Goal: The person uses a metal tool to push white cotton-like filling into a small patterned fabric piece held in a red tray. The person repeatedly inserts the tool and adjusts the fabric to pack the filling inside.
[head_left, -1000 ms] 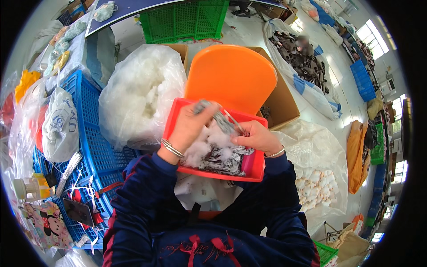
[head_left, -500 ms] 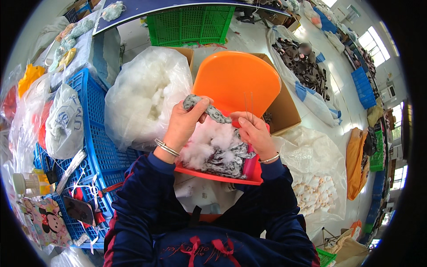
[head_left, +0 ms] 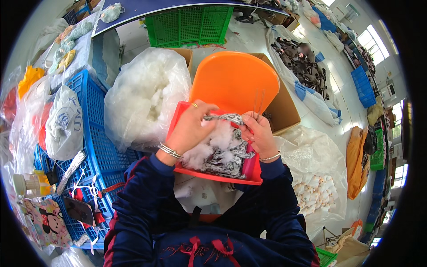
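Grey knit piece [head_left: 227, 117] had shifted rightward mid-frame, pinched between left hand [head_left: 189, 129] and right hand [head_left: 260, 134], seemingly unfinished; white stuffing [head_left: 222, 139] remained below.

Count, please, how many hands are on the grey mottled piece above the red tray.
2: the left hand at the left end of the grey mottled piece, the right hand at its right end. Neither hand is hidden.

The bag [head_left: 149, 100] sits left of the tray [head_left: 255, 178].
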Demonstrator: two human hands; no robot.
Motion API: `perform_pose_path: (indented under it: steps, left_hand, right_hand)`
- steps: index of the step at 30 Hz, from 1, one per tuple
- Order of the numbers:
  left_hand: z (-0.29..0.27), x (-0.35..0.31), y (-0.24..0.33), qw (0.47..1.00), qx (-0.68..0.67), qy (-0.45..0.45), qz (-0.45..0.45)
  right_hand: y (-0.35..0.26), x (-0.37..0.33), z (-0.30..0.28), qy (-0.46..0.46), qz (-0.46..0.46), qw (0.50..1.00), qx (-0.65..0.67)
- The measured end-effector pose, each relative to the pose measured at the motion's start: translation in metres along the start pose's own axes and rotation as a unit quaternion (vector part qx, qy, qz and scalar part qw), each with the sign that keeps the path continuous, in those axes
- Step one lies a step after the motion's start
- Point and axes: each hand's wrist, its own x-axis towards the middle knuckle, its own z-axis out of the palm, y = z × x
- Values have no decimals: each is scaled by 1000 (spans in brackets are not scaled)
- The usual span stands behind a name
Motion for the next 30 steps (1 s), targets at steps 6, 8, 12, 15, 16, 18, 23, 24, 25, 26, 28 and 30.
perform_pose_path:
  steps: [6,8,12,15,16,18,23,24,25,26,28,30]
  left_hand:
    - [19,-4,6,985,-75,-127,-86]
    - [15,-2,6,964,-159,-107,-184]
    - [6,5,11,899,-332,-108,-265]
    - [1,5,15,877,-384,-124,-262]
    - [0,4,14,876,-389,-129,-253]
    - [-1,4,12,884,-385,-141,-225]
    - [6,3,15,874,-399,-121,-250]
    - [8,2,12,892,-351,-128,-255]
    - [12,2,9,907,-302,-134,-260]
    - [20,-3,6,915,-303,-125,-235]
    - [24,-5,3,925,-253,-124,-255]
    - [25,-4,3,923,-245,-109,-275]
  right_hand:
    - [2,-2,2,-39,1,999,23]
    - [2,-2,3,-28,-14,999,13]
    - [5,0,2,-25,35,998,-51]
    - [7,-2,9,-85,97,991,-37]
    - [5,-4,12,-104,102,989,-24]
    - [9,-3,12,-111,91,990,-9]
    - [16,0,9,-52,-12,998,-15]
    - [17,1,11,-41,-28,999,-15]
    - [17,0,14,-31,-30,998,-45]
    - [16,-1,18,-21,-33,996,-76]
    - [17,-2,19,-8,-54,988,-144]
    - [19,-1,18,-9,-90,971,-220]
